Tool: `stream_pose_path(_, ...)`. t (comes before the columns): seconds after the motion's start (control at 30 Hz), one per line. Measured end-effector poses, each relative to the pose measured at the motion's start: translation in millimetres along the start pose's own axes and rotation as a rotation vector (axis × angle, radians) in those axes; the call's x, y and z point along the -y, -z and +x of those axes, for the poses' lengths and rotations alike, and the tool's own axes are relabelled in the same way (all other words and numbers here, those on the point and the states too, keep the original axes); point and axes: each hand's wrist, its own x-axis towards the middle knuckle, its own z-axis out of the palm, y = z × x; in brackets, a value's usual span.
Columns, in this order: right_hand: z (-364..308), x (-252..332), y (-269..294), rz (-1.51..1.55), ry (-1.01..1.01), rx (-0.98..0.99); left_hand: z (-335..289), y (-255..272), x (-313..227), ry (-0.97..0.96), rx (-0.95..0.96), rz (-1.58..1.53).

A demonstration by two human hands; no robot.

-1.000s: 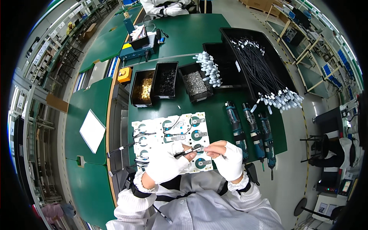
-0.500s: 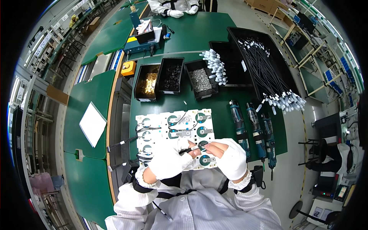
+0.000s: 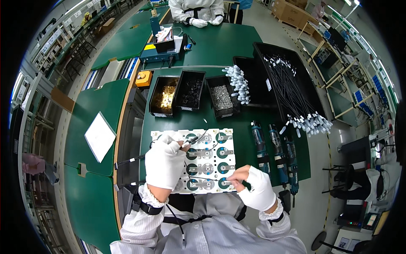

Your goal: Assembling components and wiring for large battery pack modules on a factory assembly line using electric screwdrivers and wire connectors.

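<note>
A white plate [image 3: 203, 160] with rows of round green cut-outs, metal tabs and small blue parts lies in front of me. My left hand [image 3: 164, 163], in a white fingerless glove, is closed on a black cable [image 3: 191, 141] above the plate's upper middle. It hides much of the plate's left side. My right hand [image 3: 256, 188], gloved alike, has thumb and forefinger pinched at the plate's lower right corner, beside a metal tab. A thin dark wire runs over the plate toward those fingertips; what they hold is too small to make out.
Beyond the plate stand black bins of brass pieces [image 3: 165, 98], small black parts [image 3: 190, 89] and silver screws [image 3: 222, 98]. A large black tray [image 3: 277, 91] holds cables. Several teal power screwdrivers [image 3: 261, 146] lie at right. A person's gloved hands [image 3: 205, 22] rest across the table.
My hands were together over the plate's lower right on a black cable. The left has moved up and left with a cable; the right has drawn slightly right and down.
</note>
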Motion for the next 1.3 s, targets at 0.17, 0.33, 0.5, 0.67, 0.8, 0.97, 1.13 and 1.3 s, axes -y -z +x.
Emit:
stream_pose_path(0.17,-1.6,-0.7,7.7,-0.018,-0.062,0.051,-1.2,38.3,-45.6,-0.028,0.124,-0.113)
stream_pose_path(0.33,4.6,-19.6,-6.8,0.092,-0.125,-0.084,-30.2,24.7,-45.7,-0.223,0.779,-0.11)
stream_pose_path(0.5,-6.5,-16.1,-11.8,0.087,-0.147,-0.118,-50.3,2.5,-40.5,-0.189,0.563,-0.194)
stream_pose_path(0.67,-13.3,-16.4,-5.0,-0.005,-0.021,-0.087,-53.0,4.6,-47.4,-0.189,0.51,-0.113)
stream_pose_path(0.8,-9.9,-24.1,-5.1,-0.082,0.101,-0.049,-55.6,-5.4,-35.6,-0.167,0.503,-0.19)
stream_pose_path(0.97,-6.6,-21.9,3.7,-0.23,0.286,-0.003,-49.6,-1.7,-42.3,-0.134,0.518,-0.162)
stream_pose_path(1.13,-2.4,-25.6,4.0,-0.258,0.315,0.076,-50.1,-7.7,-35.0,-0.19,0.461,-0.188)
stream_pose_path(1.3,1.6,-29.1,11.5,-0.334,0.274,0.081,-38.8,-8.0,-42.0,-0.343,0.525,-0.083)
